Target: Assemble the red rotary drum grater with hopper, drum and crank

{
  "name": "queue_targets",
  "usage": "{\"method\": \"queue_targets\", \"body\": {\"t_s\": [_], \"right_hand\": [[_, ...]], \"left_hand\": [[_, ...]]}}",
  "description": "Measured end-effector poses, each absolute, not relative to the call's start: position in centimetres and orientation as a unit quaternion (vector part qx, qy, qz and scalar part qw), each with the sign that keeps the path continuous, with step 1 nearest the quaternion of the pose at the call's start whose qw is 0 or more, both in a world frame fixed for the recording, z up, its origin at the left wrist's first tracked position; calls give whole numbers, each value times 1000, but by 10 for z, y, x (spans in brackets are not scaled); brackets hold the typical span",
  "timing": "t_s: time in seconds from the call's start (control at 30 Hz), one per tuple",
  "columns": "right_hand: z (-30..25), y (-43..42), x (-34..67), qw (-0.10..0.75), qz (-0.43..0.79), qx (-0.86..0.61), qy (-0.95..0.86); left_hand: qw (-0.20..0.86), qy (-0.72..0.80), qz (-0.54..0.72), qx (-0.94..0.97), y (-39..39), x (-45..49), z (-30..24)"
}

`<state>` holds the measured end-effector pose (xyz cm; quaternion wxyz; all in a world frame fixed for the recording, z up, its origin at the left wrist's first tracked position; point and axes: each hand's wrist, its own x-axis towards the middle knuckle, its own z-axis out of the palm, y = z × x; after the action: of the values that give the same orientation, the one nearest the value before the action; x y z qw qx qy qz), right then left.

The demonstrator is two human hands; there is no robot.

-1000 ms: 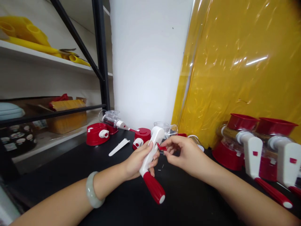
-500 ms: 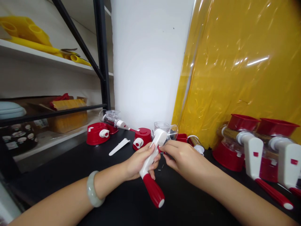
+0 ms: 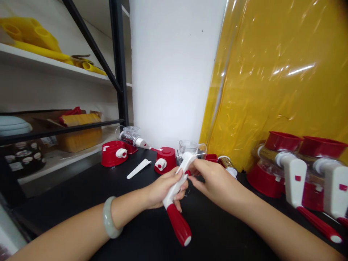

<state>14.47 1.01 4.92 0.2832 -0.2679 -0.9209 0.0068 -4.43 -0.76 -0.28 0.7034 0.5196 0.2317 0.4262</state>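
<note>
My left hand (image 3: 165, 188) is closed round the white arm of a crank handle (image 3: 178, 221), whose red grip points down toward me. A small red piece (image 3: 188, 173) shows at the right side of the white arm. The fingertips of my right hand (image 3: 212, 174) close on this red piece, the index finger curled behind the crank and partly hidden. Just behind the hands are a red grater base (image 3: 165, 159) with a white knob and a clear plastic grater housing (image 3: 188, 146). A flat white plastic strip (image 3: 139, 169) lies to the left on the black table.
Two assembled rotary graters (image 3: 295, 170) stand at the right. Another red base (image 3: 114, 154) and a grater with a metal drum (image 3: 129, 137) are at the back left. A loose drum (image 3: 227, 165) lies behind my right hand. Shelving (image 3: 119, 72) rises at the left.
The crank handle has tilted slightly in my left hand. My right fingers have shifted up along its side, and the red piece now sits closer against the white arm.
</note>
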Motion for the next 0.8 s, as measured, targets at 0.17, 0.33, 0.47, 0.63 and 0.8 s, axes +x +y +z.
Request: {"method": "queue_targets", "body": {"t_s": [0.17,0.33,0.47,0.63,0.8], "right_hand": [[53,10,147,289,23,-263,-920],[52,9,148,269,37,-270,-924],[53,9,148,266,16,-251,-931],[55,9,149,250,-46,-241,-937],[53,7,147,248,-41,-257,-933]], "left_hand": [[703,229,419,527,-9,-45,-1],[709,216,412,530,-10,-46,-1],[712,206,408,533,-9,-46,-2],[718,205,399,532,-7,-46,-2],[720,212,391,533,-7,-46,-3]]}}
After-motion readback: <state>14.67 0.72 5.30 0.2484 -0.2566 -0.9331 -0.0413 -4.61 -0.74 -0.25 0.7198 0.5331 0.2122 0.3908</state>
